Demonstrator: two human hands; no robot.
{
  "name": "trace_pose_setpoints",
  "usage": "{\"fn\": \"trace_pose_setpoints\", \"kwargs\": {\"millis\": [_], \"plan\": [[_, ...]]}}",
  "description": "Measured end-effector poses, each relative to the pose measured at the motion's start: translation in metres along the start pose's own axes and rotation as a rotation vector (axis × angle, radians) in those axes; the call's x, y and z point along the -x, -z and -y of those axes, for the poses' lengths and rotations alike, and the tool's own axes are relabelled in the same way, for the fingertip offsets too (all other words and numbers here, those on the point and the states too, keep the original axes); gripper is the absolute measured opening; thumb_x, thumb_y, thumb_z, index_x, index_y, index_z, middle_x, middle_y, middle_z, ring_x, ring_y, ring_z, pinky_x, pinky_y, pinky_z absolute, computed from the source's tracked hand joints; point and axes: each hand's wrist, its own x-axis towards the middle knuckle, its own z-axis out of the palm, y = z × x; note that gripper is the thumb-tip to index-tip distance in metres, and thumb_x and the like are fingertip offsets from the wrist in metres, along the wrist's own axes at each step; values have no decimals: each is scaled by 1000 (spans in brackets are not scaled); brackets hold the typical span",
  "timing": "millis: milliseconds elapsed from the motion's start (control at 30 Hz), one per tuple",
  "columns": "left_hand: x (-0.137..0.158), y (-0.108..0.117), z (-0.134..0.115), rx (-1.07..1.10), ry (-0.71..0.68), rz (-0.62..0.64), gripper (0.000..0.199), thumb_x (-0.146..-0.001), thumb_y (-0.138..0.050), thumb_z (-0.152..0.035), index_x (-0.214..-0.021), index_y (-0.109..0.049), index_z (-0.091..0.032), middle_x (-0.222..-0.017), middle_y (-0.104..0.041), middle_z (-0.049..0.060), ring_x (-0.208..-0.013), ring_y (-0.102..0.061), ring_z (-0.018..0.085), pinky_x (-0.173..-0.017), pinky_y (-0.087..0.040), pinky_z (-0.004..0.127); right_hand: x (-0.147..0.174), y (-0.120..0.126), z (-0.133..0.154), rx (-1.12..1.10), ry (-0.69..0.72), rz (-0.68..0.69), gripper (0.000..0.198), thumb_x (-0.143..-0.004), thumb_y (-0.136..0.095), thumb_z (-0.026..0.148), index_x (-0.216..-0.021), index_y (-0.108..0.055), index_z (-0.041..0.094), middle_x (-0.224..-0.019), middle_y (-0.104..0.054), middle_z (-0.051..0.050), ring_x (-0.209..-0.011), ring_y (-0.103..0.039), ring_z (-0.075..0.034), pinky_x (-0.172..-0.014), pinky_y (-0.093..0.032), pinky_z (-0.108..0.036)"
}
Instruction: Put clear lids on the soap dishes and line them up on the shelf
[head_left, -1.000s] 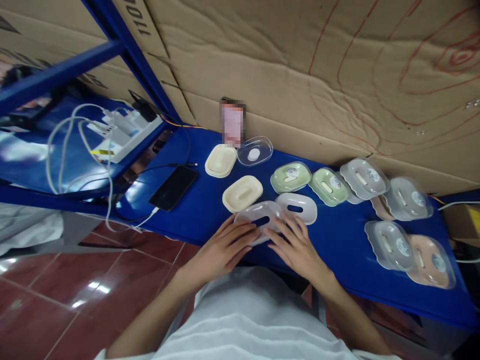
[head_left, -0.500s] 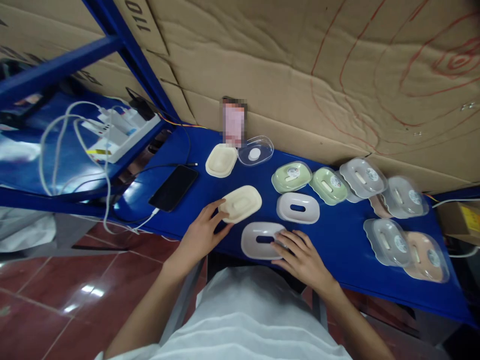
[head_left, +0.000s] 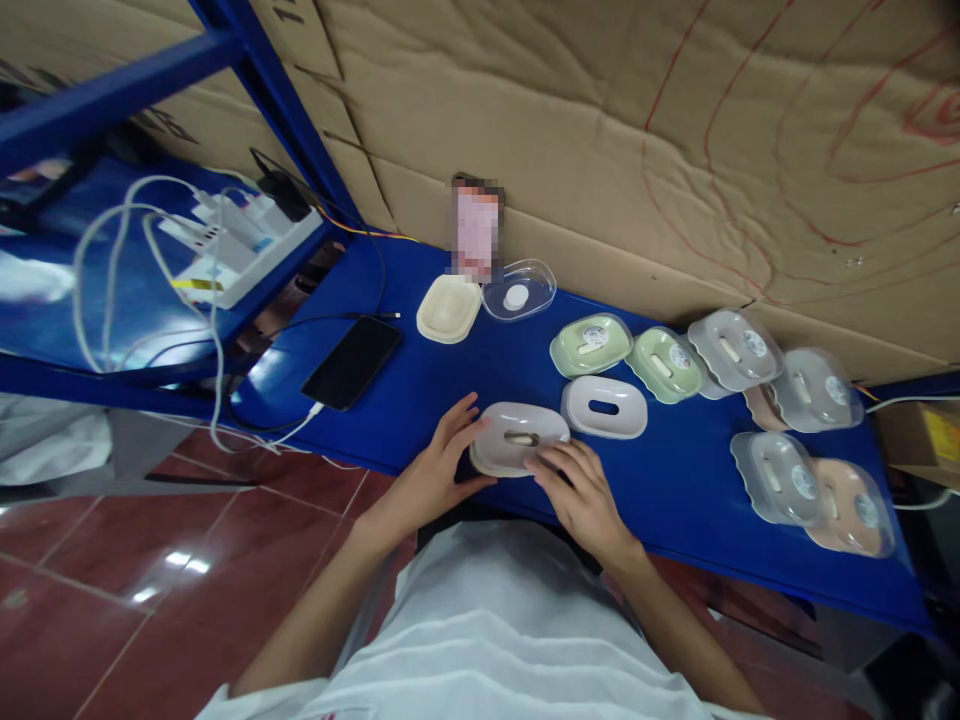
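Observation:
A pale lavender soap dish tray (head_left: pixel 495 430) with an oval slot sits over a cream soap dish base (head_left: pixel 486 466) near the front edge of the blue table. Only a strip of the cream base shows below the tray's lower left rim, and a cream bar is visible through the slot. Around the left end curves my left hand (head_left: pixel 450 455), fingers at the upper side and thumb below. My right hand (head_left: pixel 581 490) grips the right end with bent fingers. A second lavender tray (head_left: pixel 634 412) lies just beyond, to the right.
At the back are another cream base (head_left: pixel 444 318), a clear lid (head_left: pixel 536 285) and a propped phone (head_left: pixel 477 230). Lidded green soap dishes (head_left: pixel 589 348) and several grey and peach ones (head_left: pixel 847 515) fill the right. A black phone (head_left: pixel 352 363) on a cable and a power strip (head_left: pixel 247 265) lie left.
My right hand has brought the lavender tray left and onto the cream base, which is now mostly covered. My left hand has shifted slightly right to the tray's left end.

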Motion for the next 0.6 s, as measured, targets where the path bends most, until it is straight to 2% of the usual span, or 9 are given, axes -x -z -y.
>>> {"fn": "trace_pose_setpoints", "kwargs": {"millis": [67,167,267,367,467,533,600], "plan": [[-4,-3,0,-17,-19,12,83,-91,-84,-24,-161,-40,-32,-174,-33,18,-158,-45,35,-120,-53,57,-3,-5,0,8,38,63,42,-106,-56,10,-143,-67,28,-132,-76,-8,-134,-66,-24,-120,-50,-52],[-5,-3,6,-95,-58,53,65,-95,-80,-27,-154,-54,-34,-173,-38,14,-155,-49,35,-119,-54,55,-4,-9,-4,20,58,142,42,-106,-58,12,-144,-66,27,-144,-71,-9,-148,-56,-26,-125,-46,-54],[-3,3,10,-154,-125,28,57,-98,-76,-31,-152,-59,-33,-172,-42,15,-155,-49,35,-119,-53,57,-4,-12,-7,49,78,190,43,-104,-57,9,-142,-68,27,-148,-69,-8,-151,-53,-26,-127,-44,-54],[-13,14,9,-155,-162,34,59,-100,-73,-41,-156,-56,-31,-168,-48,15,-152,-52,35,-120,-52,56,-3,-14,-7,52,74,197,42,-105,-54,8,-141,-68,26,-148,-69,-8,-150,-54,-25,-128,-42,-53],[-51,25,8,-154,-150,-24,48,-109,-57,-38,-156,-55,-29,-156,-61,12,-143,-60,29,-118,-52,50,-2,-14,-4,44,64,157,37,-108,-55,13,-140,-68,25,-146,-70,-8,-147,-57,-24,-126,-42,-51],[-93,27,11,-224,-96,-119,43,-111,-51,-35,-151,-59,-25,-148,-67,12,-137,-64,27,-117,-52,47,1,-13,-2,41,56,131,33,-108,-56,16,-138,-68,24,-143,-72,-9,-142,-60,-24,-125,-42,-51],[-139,25,16,-340,-35,-144,41,-110,-49,-31,-146,-63,-18,-147,-67,15,-135,-64,30,-116,-50,49,3,-12,0,41,44,119,32,-108,-57,17,-137,-68,24,-142,-73,-9,-139,-63,-24,-123,-42,-50]]}}
